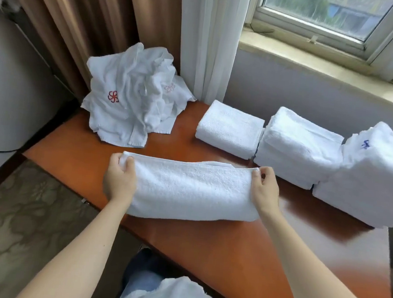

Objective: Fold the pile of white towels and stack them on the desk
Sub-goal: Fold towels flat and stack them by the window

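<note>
A white towel (192, 191), folded into a long band, lies across the orange-brown desk (230, 245) in front of me. My left hand (119, 180) grips its far left corner, and my right hand (264, 189) pinches its far right corner. A crumpled pile of white towels (133, 97) with red flower logos sits at the desk's far left corner. Along the back edge stand a single folded towel (230, 128), a stack of folded towels (299, 147), and a taller stack (374, 174) with a blue mark at the right.
White and brown curtains (206, 43) hang behind the pile, and a window sill (326, 65) runs above the stacks. A grey appliance (8, 75) stands left of the desk. Patterned floor (21, 217) lies below left. White cloth (179, 295) rests on my lap.
</note>
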`<action>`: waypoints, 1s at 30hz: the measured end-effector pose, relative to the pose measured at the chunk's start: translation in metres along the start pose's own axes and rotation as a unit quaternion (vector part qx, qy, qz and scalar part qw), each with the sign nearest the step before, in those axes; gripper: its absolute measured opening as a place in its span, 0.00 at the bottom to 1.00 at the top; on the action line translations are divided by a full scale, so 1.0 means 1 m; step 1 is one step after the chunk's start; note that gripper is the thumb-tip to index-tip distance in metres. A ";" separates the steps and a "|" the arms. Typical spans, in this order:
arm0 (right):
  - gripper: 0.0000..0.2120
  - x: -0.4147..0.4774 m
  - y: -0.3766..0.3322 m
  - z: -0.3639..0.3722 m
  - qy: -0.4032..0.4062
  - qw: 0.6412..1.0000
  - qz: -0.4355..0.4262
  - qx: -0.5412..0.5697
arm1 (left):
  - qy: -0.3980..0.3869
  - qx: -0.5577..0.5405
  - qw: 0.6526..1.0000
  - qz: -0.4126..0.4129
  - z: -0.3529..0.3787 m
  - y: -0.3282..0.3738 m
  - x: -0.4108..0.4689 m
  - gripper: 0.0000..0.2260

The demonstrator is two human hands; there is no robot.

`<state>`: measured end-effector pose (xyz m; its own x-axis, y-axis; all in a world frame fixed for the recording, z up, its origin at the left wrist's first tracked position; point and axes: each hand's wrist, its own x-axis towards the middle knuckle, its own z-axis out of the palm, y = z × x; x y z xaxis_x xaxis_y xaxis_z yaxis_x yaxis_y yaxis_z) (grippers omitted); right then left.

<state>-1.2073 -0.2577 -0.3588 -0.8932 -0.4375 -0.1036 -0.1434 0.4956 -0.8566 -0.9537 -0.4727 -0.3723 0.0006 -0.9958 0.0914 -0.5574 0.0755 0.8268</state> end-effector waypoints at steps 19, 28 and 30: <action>0.08 0.017 0.020 0.031 0.011 0.995 0.039 -0.088 | -0.097 0.053 0.994 -0.018 0.028 -0.034 0.015 0.11; 0.10 0.047 0.015 0.051 0.002 0.987 0.085 -0.138 | -0.156 0.096 0.982 -0.036 0.061 -0.031 0.055 0.06; 0.10 0.051 0.016 0.055 -0.012 0.981 0.103 -0.163 | -0.180 0.124 0.975 -0.043 0.068 -0.034 0.063 0.09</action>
<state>-1.2321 -0.3136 -0.4061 -0.9077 -0.3182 -0.2736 -0.0924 0.7874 -0.6094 -0.9908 -0.5419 -0.4323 -0.2096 -0.9551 -0.2094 -0.7522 0.0207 0.6586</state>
